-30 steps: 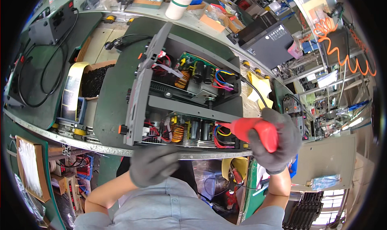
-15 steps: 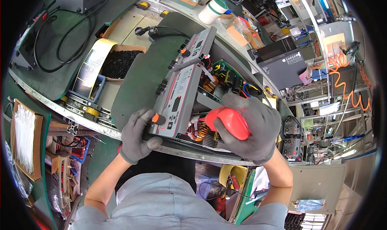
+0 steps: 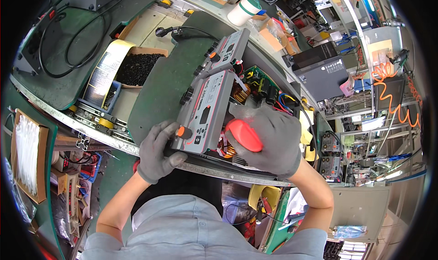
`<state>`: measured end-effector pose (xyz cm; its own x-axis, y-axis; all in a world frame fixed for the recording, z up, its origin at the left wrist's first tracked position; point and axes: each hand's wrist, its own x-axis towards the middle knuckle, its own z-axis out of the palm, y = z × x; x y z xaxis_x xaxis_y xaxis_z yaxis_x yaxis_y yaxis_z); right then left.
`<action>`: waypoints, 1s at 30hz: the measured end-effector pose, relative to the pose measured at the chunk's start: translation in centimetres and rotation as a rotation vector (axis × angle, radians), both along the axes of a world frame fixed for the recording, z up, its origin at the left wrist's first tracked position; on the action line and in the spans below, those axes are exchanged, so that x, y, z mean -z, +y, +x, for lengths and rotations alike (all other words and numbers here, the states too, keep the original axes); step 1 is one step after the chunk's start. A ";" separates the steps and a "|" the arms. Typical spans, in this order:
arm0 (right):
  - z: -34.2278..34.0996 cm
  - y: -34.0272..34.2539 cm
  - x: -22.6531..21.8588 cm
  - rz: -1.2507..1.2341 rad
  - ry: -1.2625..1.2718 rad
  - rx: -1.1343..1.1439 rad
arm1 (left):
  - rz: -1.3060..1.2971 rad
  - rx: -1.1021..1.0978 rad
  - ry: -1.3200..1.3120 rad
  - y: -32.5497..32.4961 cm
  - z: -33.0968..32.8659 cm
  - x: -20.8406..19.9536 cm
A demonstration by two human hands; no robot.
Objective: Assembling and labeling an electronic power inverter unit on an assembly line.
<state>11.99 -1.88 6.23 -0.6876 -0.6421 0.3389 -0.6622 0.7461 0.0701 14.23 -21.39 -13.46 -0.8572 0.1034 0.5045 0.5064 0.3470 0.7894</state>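
Note:
An opened welding machine [image 3: 200, 112] lies on the bench in front of me, its grey front panel facing left with knobs and a dark display. My left hand [image 3: 159, 149] bears on the panel's near end, thumb and fingers spread around the orange-tipped knob [image 3: 184, 132]. Over the exposed interior, my right hand [image 3: 276, 132] is wrapped around a tool with a thick red handle [image 3: 245, 135]. The tool's working end is hidden. Copper coils [image 3: 241, 93] and a green circuit board [image 3: 253, 74] show beyond that hand. Both hands wear grey gloves.
A box of small black parts [image 3: 137, 69] stands left of the machine, beside a blue bin [image 3: 109, 99]. A black power plug [image 3: 162, 31] and cable lie behind. A white roll [image 3: 243, 11] stands farther back. Yellow paper [image 3: 307, 132] lies to the right.
My right hand has moved left and slightly down with the red-handled tool, deeper over the interior. The machine has shifted slightly to the right. My left hand stays at the panel's end.

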 end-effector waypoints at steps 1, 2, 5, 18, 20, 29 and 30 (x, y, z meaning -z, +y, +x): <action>0.1 0.0 0.2 0.029 -0.007 0.017 | 0.002 -0.004 0.019 0.0 0.0 0.0; 0.1 0.0 0.3 0.017 -0.003 0.002 | 0.007 0.002 0.006 0.0 0.1 0.0; 0.2 0.0 0.3 0.031 0.003 -0.005 | 0.009 0.008 0.005 0.0 0.1 0.0; 2.5 0.6 -0.8 -0.019 0.047 -0.015 | 0.221 0.060 -0.068 1.2 0.1 -0.6; 4.8 2.2 -2.2 -0.020 0.093 0.028 | 0.287 0.049 -0.078 1.7 0.1 -0.7; 16.7 6.8 1.9 -0.280 0.184 0.245 | 0.367 -0.043 -0.117 3.8 1.5 -4.0; 16.8 6.6 2.4 -0.257 0.193 0.252 | 0.365 -0.035 -0.118 4.0 1.6 -4.6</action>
<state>28.82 4.76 3.87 -0.7206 -0.3393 0.6046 -0.4497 0.8925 -0.0350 15.85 -17.37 -8.82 -0.9116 -0.0952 0.4000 0.3971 0.0478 0.9165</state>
